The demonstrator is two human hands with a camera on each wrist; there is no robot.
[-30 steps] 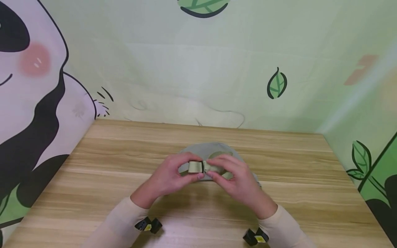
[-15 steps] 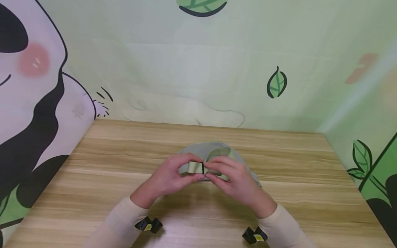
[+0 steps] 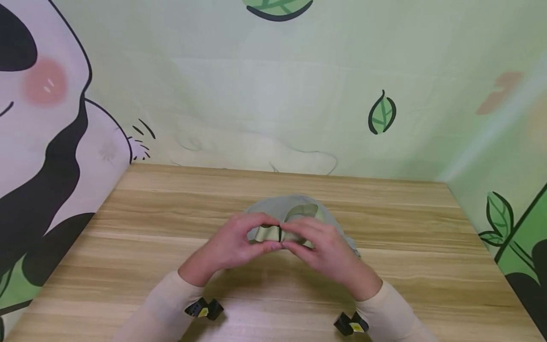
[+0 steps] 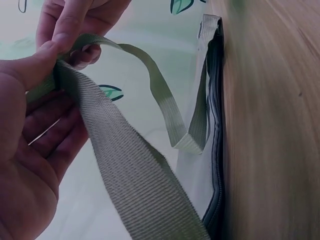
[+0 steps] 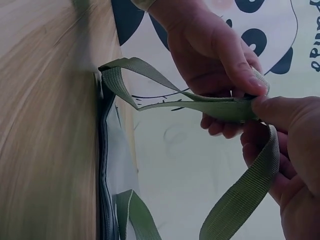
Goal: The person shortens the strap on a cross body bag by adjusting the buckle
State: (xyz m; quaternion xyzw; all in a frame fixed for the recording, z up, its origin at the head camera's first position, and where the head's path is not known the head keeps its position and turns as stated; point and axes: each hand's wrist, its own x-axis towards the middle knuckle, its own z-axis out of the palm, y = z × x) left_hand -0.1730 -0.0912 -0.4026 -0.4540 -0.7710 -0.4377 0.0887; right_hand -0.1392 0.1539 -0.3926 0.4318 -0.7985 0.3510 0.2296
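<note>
I have the left hand (image 3: 237, 241) and the right hand (image 3: 326, 246) facing each other over the table (image 3: 171, 213), fingertips nearly meeting at a small black buckle (image 3: 280, 233) on a pale green strap (image 3: 267, 233). In my head view, the left thumb and forefinger are drawn in to about the strap's width, pinching it by its near and far edges on the buckle's left side. The right thumb and fingers pinch from the other side, drawn in just as narrowly; exactly which layer of webbing each fingertip presses, I can't tell. The strap is held up above the grey bag (image 3: 273, 206), which lies on the table just beyond and below the hands, partly covered by them. From the left wrist I see the webbing run down in bends to the bag, with a dark zip (image 4: 216, 145) along the bag's edge; the right wrist shows another loop reaching its other end. I also get a black wrist camera on each light sleeve (image 3: 160, 304), and behind the table a green wall (image 3: 222, 95) with a painted panda (image 3: 107, 128) on the left and a leaf (image 3: 382, 114) on the right.
</note>
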